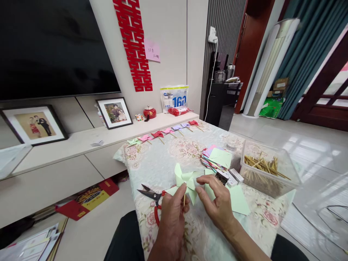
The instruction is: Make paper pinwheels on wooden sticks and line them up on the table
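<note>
the left hand [172, 210] is pinching a thin wooden stick [184, 200] between thumb and fingers, holding it upright under a pale green paper pinwheel [187, 181]. the right hand [216, 203] is pinching one blade of the pinwheel at its right side, fingers curled. both are working just above a table with a floral cloth [163, 163]. red-handled scissors [152, 197] are lying just left of the left hand. a stack of coloured paper [216, 159] and a clear box of sticks [268, 170] are sitting to the right. a row of finished pinwheels [163, 133] is lining the far edge.
</note>
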A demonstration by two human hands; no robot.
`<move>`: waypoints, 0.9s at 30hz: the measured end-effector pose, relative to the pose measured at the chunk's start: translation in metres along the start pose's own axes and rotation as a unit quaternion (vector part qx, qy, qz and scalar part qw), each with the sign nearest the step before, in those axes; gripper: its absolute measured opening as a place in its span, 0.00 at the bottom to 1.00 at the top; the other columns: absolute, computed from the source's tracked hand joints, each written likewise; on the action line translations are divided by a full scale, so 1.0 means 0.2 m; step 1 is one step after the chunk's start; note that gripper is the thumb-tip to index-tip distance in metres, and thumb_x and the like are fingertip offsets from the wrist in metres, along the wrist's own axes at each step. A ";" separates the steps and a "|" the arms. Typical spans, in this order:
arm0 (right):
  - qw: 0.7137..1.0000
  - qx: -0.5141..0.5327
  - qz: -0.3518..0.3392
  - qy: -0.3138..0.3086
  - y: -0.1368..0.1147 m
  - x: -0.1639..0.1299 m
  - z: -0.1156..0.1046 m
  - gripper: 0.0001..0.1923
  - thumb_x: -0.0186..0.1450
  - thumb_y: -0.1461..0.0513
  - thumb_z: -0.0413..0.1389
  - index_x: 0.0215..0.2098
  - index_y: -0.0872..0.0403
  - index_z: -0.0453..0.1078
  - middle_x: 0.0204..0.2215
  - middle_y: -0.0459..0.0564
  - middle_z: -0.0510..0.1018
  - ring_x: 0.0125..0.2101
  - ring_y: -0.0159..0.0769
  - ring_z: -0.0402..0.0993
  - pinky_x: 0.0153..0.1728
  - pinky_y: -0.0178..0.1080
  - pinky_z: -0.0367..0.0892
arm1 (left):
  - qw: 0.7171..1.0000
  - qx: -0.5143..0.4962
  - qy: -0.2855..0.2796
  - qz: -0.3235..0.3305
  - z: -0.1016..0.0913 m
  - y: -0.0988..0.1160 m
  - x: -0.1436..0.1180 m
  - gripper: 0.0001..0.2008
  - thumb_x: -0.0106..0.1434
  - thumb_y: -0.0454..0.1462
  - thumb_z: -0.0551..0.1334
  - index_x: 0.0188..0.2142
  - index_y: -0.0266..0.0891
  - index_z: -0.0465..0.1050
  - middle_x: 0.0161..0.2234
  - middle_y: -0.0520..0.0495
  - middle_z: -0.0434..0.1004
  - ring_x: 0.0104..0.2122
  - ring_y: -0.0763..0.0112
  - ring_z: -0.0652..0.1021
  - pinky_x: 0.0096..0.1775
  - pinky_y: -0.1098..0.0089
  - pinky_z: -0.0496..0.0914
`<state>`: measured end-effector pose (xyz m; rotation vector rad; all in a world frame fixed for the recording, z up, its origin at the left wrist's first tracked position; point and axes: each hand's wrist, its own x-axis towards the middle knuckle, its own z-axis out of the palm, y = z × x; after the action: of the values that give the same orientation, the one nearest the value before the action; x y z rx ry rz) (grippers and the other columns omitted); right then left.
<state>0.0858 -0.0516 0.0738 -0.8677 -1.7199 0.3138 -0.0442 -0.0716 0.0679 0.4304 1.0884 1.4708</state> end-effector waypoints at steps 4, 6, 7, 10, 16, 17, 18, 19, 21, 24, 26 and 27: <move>0.998 -0.040 -0.034 -0.040 -0.01 -0.02 0.03 0.11 0.66 0.66 0.56 0.47 0.53 0.69 0.37 0.52 0.78 0.39 0.42 0.73 0.39 0.43 0.67 | 0.997 -0.069 0.040 -0.016 0.03 0.01 -0.01 0.15 0.44 0.40 0.74 0.22 0.37 0.70 0.15 0.58 0.63 0.16 0.80 0.62 0.20 0.76 0.58; 0.996 -0.056 -0.046 -0.046 0.00 -0.02 0.03 0.11 0.66 0.67 0.56 0.48 0.53 0.69 0.38 0.52 0.78 0.39 0.43 0.73 0.39 0.44 0.66 | 0.995 -0.089 0.044 -0.016 0.04 0.02 -0.02 0.15 0.43 0.39 0.74 0.21 0.37 0.69 0.15 0.58 0.62 0.16 0.81 0.62 0.19 0.76 0.58; 0.996 -0.061 -0.051 -0.048 0.00 -0.02 0.03 0.12 0.66 0.67 0.56 0.48 0.52 0.68 0.38 0.52 0.78 0.39 0.43 0.73 0.39 0.44 0.66 | 0.994 -0.096 0.045 -0.015 0.04 0.02 -0.02 0.15 0.43 0.39 0.74 0.20 0.37 0.69 0.15 0.59 0.62 0.16 0.81 0.63 0.19 0.77 0.59; 0.994 -0.067 -0.063 -0.053 0.00 -0.02 0.03 0.12 0.66 0.68 0.56 0.48 0.52 0.68 0.39 0.51 0.78 0.39 0.43 0.73 0.39 0.44 0.65 | 0.993 -0.112 0.039 -0.016 0.04 0.01 -0.02 0.15 0.43 0.38 0.75 0.21 0.36 0.69 0.17 0.59 0.63 0.16 0.82 0.64 0.19 0.77 0.59; 0.992 -0.080 -0.075 -0.057 0.00 -0.02 0.04 0.13 0.66 0.68 0.55 0.49 0.52 0.67 0.39 0.51 0.78 0.40 0.43 0.73 0.40 0.44 0.64 | 0.992 -0.123 0.020 -0.012 0.04 -0.02 -0.01 0.13 0.45 0.36 0.74 0.24 0.36 0.72 0.17 0.60 0.62 0.17 0.82 0.63 0.19 0.78 0.58; 0.992 -0.083 -0.076 -0.056 0.00 -0.02 0.04 0.13 0.66 0.68 0.55 0.49 0.52 0.67 0.39 0.52 0.78 0.40 0.43 0.73 0.40 0.45 0.64 | 0.992 -0.120 0.023 -0.012 0.04 -0.02 -0.01 0.13 0.45 0.36 0.74 0.24 0.36 0.71 0.16 0.60 0.62 0.16 0.82 0.62 0.19 0.78 0.58; 0.992 -0.087 -0.076 -0.053 0.01 -0.03 0.04 0.14 0.66 0.68 0.55 0.50 0.53 0.67 0.40 0.52 0.78 0.41 0.44 0.73 0.41 0.45 0.64 | 0.993 -0.116 0.030 -0.010 0.04 -0.02 -0.01 0.13 0.45 0.36 0.74 0.23 0.36 0.71 0.16 0.60 0.61 0.16 0.82 0.62 0.19 0.78 0.58; 0.992 -0.089 -0.076 -0.048 0.01 -0.03 0.04 0.14 0.66 0.68 0.55 0.50 0.53 0.67 0.40 0.53 0.78 0.42 0.44 0.73 0.41 0.45 0.64 | 0.993 -0.110 0.039 -0.007 0.04 -0.02 -0.01 0.13 0.44 0.37 0.74 0.21 0.37 0.70 0.15 0.60 0.61 0.16 0.82 0.62 0.19 0.77 0.59; 0.993 -0.089 -0.071 -0.034 0.00 -0.03 0.04 0.13 0.67 0.67 0.55 0.49 0.54 0.67 0.40 0.53 0.78 0.42 0.44 0.73 0.42 0.44 0.64 | 0.993 -0.106 0.058 -0.002 0.05 -0.01 -0.02 0.14 0.45 0.38 0.73 0.19 0.37 0.68 0.16 0.58 0.62 0.16 0.81 0.63 0.19 0.77 0.60; 0.997 -0.061 -0.036 -0.013 0.00 -0.03 0.03 0.04 0.68 0.65 0.54 0.41 0.54 0.69 0.33 0.51 0.76 0.36 0.40 0.72 0.37 0.41 0.64 | 0.991 -0.111 0.077 0.009 0.06 0.02 -0.01 0.10 0.49 0.39 0.70 0.23 0.37 0.72 0.20 0.54 0.69 0.19 0.77 0.68 0.21 0.76 0.63; 0.999 -0.038 0.021 -0.026 0.00 -0.02 0.03 0.07 0.70 0.63 0.52 0.33 0.54 0.69 0.28 0.48 0.74 0.30 0.36 0.70 0.33 0.38 0.63 | 0.991 -0.099 0.086 0.027 0.06 0.03 -0.01 0.09 0.51 0.40 0.69 0.26 0.37 0.74 0.21 0.52 0.71 0.20 0.75 0.70 0.22 0.75 0.65; 0.997 -0.029 0.061 -0.049 0.00 -0.02 0.03 0.11 0.70 0.61 0.52 0.30 0.54 0.69 0.25 0.47 0.73 0.28 0.35 0.69 0.31 0.37 0.61 | 0.991 -0.087 0.088 0.040 0.05 0.04 0.00 0.09 0.52 0.40 0.69 0.26 0.37 0.74 0.21 0.52 0.70 0.20 0.74 0.70 0.23 0.74 0.66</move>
<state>0.0808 -0.0527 0.0688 -1.0162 -1.7784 0.3951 -0.0403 -0.0671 0.0797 0.2258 1.0802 1.6845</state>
